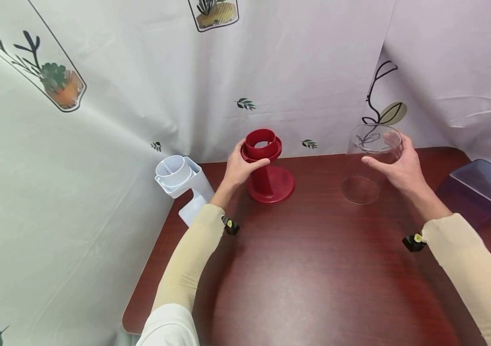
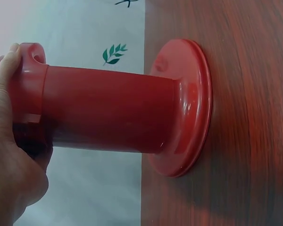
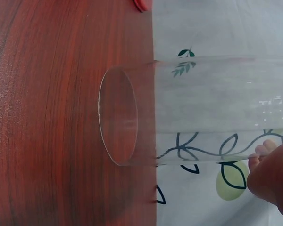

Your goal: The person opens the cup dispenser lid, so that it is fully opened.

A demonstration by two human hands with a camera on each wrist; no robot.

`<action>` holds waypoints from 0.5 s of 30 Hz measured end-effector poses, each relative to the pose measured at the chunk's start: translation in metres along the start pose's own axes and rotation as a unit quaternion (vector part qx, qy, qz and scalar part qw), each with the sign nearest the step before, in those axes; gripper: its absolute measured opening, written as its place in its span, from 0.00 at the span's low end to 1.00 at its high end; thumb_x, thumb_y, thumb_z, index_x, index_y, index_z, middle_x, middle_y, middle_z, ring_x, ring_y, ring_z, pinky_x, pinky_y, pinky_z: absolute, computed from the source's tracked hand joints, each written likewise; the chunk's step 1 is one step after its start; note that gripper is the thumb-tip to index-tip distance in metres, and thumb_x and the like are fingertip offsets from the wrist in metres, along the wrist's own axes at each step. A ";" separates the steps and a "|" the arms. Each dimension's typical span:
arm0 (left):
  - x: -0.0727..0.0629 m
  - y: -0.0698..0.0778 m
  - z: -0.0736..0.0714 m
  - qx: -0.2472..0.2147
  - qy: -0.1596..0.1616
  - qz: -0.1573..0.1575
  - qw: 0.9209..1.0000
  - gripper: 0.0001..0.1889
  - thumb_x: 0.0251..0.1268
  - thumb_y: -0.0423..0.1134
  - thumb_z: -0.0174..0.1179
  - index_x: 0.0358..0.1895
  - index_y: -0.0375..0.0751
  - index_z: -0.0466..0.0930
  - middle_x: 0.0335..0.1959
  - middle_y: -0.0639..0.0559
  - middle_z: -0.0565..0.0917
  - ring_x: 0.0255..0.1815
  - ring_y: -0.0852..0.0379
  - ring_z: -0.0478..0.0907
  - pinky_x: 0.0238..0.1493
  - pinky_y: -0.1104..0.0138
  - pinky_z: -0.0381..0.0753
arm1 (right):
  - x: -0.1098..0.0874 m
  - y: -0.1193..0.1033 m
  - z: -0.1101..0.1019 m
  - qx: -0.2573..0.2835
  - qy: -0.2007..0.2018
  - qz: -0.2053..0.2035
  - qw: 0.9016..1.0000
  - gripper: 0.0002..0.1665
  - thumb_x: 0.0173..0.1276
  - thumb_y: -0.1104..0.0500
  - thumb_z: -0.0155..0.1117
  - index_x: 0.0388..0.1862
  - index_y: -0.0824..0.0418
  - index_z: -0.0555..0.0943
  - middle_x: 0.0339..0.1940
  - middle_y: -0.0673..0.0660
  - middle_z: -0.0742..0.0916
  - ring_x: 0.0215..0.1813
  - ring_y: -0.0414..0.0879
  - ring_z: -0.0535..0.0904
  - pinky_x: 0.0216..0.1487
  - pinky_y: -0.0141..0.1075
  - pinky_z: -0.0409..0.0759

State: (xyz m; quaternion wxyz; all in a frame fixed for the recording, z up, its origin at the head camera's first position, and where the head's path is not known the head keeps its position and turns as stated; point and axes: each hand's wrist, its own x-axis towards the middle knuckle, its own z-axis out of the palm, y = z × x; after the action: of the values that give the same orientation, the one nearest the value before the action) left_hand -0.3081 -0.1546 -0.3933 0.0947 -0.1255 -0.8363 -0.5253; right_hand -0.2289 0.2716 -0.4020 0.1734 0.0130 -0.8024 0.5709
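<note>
My left hand (image 1: 238, 168) grips the ringed top of a red plastic stand (image 2: 108, 109), thumb on one side and fingers around the other. The stand is upright, with a thick column and a wide round base (image 1: 277, 185) on the table. On the right, my right hand (image 1: 403, 168) holds a clear open-ended cylinder (image 3: 203, 103) near its upper rim, thumb toward the front and fingers behind. The cylinder is upright; whether its lower edge touches the table I cannot tell. Only part of the right hand shows in the right wrist view.
A white plastic piece (image 1: 198, 185) with a round cup on top stands at the table's left edge. A translucent blue-purple bin (image 1: 485, 180) is at the far right. Behind the dark red wooden table (image 1: 306, 269) hangs a white cloth (image 1: 306, 96) with plant prints.
</note>
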 end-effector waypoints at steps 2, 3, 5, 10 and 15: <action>-0.001 -0.001 -0.001 -0.003 -0.002 0.000 1.000 0.52 0.55 0.54 0.81 0.80 0.45 0.63 0.70 0.52 0.76 0.66 0.54 0.75 0.58 0.57 0.86 | 0.000 0.000 0.001 0.002 -0.001 -0.001 1.000 0.58 0.66 0.57 0.80 0.86 0.53 0.54 0.83 0.64 0.68 0.84 0.46 0.62 0.83 0.35 0.55; -0.001 -0.002 -0.001 -0.004 -0.003 0.001 1.000 0.52 0.55 0.54 0.81 0.81 0.45 0.63 0.70 0.52 0.76 0.67 0.54 0.74 0.59 0.57 0.86 | 0.000 0.000 0.001 0.001 -0.001 0.000 1.000 0.58 0.66 0.57 0.80 0.86 0.53 0.53 0.83 0.64 0.68 0.84 0.46 0.61 0.83 0.35 0.55; -0.002 -0.003 -0.002 -0.002 -0.006 0.001 1.000 0.52 0.55 0.53 0.81 0.81 0.45 0.62 0.70 0.52 0.76 0.67 0.54 0.74 0.59 0.57 0.86 | 0.000 -0.001 0.001 0.000 -0.002 0.002 1.000 0.59 0.67 0.57 0.80 0.87 0.53 0.53 0.83 0.64 0.68 0.84 0.47 0.61 0.83 0.35 0.55; -0.002 -0.004 -0.001 -0.002 -0.008 -0.002 1.000 0.53 0.55 0.54 0.81 0.81 0.45 0.62 0.70 0.52 0.76 0.67 0.54 0.74 0.59 0.57 0.85 | 0.000 -0.005 0.002 -0.012 0.004 0.021 1.000 0.60 0.65 0.54 0.81 0.87 0.57 0.53 0.83 0.63 0.68 0.83 0.48 0.62 0.83 0.38 0.57; -0.002 -0.005 0.001 -0.009 -0.007 0.000 1.000 0.53 0.56 0.54 0.81 0.82 0.45 0.61 0.71 0.52 0.76 0.67 0.54 0.74 0.59 0.58 0.85 | 0.002 -0.010 0.005 -0.028 0.013 0.037 0.999 0.63 0.63 0.50 0.83 0.87 0.57 0.53 0.82 0.62 0.69 0.78 0.50 0.67 0.80 0.39 0.63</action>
State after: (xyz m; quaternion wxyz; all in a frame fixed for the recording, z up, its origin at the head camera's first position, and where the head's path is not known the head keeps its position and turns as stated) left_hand -0.3075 -0.1556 -0.3986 0.0881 -0.1301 -0.8323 -0.5315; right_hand -0.2303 0.2637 -0.3937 0.1628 -0.0294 -0.8155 0.5546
